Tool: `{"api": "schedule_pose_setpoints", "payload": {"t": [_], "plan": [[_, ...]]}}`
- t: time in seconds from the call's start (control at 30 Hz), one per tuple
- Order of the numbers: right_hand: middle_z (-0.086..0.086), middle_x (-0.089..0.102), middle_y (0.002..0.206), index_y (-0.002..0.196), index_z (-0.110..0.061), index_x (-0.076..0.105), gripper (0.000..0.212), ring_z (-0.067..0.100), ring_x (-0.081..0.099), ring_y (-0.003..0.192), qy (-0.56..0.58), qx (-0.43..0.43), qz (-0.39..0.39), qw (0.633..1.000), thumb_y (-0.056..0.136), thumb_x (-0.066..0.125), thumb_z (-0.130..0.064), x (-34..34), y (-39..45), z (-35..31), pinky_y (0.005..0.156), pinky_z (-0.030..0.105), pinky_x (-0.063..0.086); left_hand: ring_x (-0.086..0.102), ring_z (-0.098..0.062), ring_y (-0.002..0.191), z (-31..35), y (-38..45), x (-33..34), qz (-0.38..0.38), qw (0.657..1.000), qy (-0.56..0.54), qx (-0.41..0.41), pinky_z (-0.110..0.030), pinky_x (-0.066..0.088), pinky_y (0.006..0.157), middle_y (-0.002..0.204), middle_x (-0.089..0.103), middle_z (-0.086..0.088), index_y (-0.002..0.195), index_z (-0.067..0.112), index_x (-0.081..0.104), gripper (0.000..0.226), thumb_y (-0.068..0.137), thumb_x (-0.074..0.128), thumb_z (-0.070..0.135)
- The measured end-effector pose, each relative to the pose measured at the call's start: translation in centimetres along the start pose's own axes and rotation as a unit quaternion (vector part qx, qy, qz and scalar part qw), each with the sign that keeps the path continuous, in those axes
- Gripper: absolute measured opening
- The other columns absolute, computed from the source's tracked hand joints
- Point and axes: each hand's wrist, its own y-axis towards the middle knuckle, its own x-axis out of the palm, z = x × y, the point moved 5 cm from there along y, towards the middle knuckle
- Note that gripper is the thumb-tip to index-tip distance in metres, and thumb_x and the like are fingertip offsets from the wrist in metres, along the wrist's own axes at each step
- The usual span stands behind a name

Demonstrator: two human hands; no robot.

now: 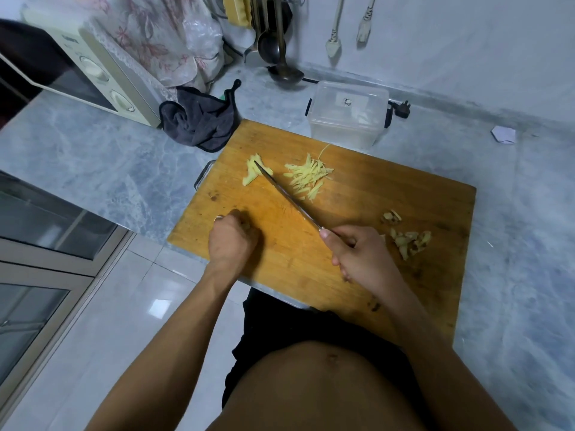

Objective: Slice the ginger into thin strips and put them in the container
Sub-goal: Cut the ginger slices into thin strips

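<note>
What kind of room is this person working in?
Most likely a home kitchen. A wooden cutting board with sliced ginger lies on a marble-look counter, a microwave stands at the back left, and ladles hang on the wall.

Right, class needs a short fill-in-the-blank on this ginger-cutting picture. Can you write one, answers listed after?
1. The right hand holds a ____ by its handle.
2. The pile of cut ginger strips lies on the wooden ____.
3. The clear plastic container stands on the counter just beyond the board, and its lid is ____.
4. The ginger peelings lie on the board's ____ side.

Answers: knife; cutting board; on; right
</note>
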Motion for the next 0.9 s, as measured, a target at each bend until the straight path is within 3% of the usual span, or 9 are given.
{"api": "schedule_pose_setpoints", "payload": {"t": [0.13, 0.2, 0.27, 0.33, 0.4, 0.5, 0.7, 0.9], "plan": [[0.005, 0.066, 0.062, 0.092, -0.022, 0.074, 0.028, 0.007, 0.053, 0.044, -0.001, -0.010, -0.030, 0.999, 0.096, 0.058, -0.045, 0.9, 0.7, -0.4, 0.050, 0.027, 0.043, 0.067, -0.028, 0.088, -1.5, -1.0, 0.6, 0.001, 0.978, -0.178, -0.108, -0.037, 0.057, 0.081, 0.095, 0.070, -0.006, 0.104, 0.015, 0.066, 0.030, 0.080, 0.079, 0.028], [0.006, 0.065, 0.062, 0.092, -0.020, 0.074, 0.031, 0.006, 0.051, 0.043, -0.006, -0.018, -0.045, 0.999, 0.096, 0.058, -0.045, 1.4, 0.9, -0.5, 0.050, 0.025, 0.040, 0.070, -0.026, 0.085, -2.6, -1.4, 1.0, 0.000, 0.946, -0.279, -0.164, -0.040, 0.059, 0.082, 0.093, 0.073, -0.004, 0.091, 0.022, 0.065, 0.028, 0.072, 0.085, 0.030], [0.009, 0.064, 0.062, 0.091, -0.015, 0.073, 0.035, 0.007, 0.049, 0.043, -0.014, -0.026, -0.065, 0.997, 0.097, 0.057, -0.046, 1.8, 1.0, -0.8, 0.051, 0.026, 0.038, 0.071, -0.024, 0.084, -4.0, -2.0, 0.9, 0.013, 0.932, -0.304, -0.195, -0.037, 0.059, 0.083, 0.096, 0.074, -0.004, 0.090, 0.023, 0.068, 0.022, 0.074, 0.083, 0.026], [0.013, 0.062, 0.065, 0.093, -0.012, 0.071, 0.038, 0.008, 0.048, 0.044, -0.027, -0.025, -0.094, 0.995, 0.098, 0.054, -0.046, 2.1, 1.2, -0.9, 0.051, 0.027, 0.038, 0.069, -0.020, 0.090, -4.7, -2.5, 0.3, 0.033, 0.968, -0.208, -0.136, -0.028, 0.054, 0.082, 0.102, 0.074, -0.002, 0.101, 0.020, 0.073, 0.017, 0.085, 0.074, 0.023], [0.019, 0.062, 0.072, 0.094, -0.008, 0.068, 0.043, 0.010, 0.046, 0.047, -0.052, -0.027, -0.121, 0.991, 0.100, 0.051, -0.046, 2.4, 1.4, -1.0, 0.051, 0.027, 0.037, 0.067, -0.022, 0.097, -4.4, -3.1, 0.1, 0.050, 0.993, -0.098, -0.040, -0.029, 0.053, 0.082, 0.111, 0.072, -0.001, 0.112, 0.018, 0.074, 0.024, 0.091, 0.068, 0.025], [0.029, 0.056, 0.080, 0.086, 0.000, 0.058, 0.050, 0.018, 0.043, 0.053, -0.076, -0.038, -0.152, 0.985, 0.101, 0.047, -0.047, 3.0, 1.6, -1.1, 0.053, 0.028, 0.034, 0.063, -0.028, 0.099, -3.8, -3.3, 0.9, 0.059, 0.997, -0.017, 0.047, -0.033, 0.051, 0.077, 0.119, 0.064, -0.006, 0.118, 0.017, 0.072, 0.027, 0.094, 0.063, 0.028], [0.024, 0.053, 0.072, 0.069, -0.013, 0.051, 0.049, 0.019, 0.045, 0.058, -0.108, -0.053, -0.180, 0.976, 0.101, 0.045, -0.050, 3.9, 2.0, -1.2, 0.059, 0.032, 0.034, 0.061, -0.032, 0.097, -2.8, -3.1, 2.0, 0.086, 0.993, -0.040, 0.064, -0.035, 0.052, 0.075, 0.107, 0.065, -0.010, 0.102, 0.010, 0.075, 0.018, 0.094, 0.062, 0.021], [0.029, 0.054, 0.076, 0.066, -0.014, 0.043, 0.049, 0.019, 0.039, 0.053, -0.126, -0.064, -0.184, 0.973, 0.102, 0.044, -0.048, 3.5, 2.4, -1.6, 0.053, 0.030, 0.032, 0.058, -0.024, 0.107, -3.6, -2.7, 1.2, 0.079, 0.987, -0.078, 0.113, -0.026, 0.045, 0.083, 0.115, 0.065, -0.005, 0.113, 0.014, 0.073, 0.022, 0.093, 0.065, 0.021]]}}
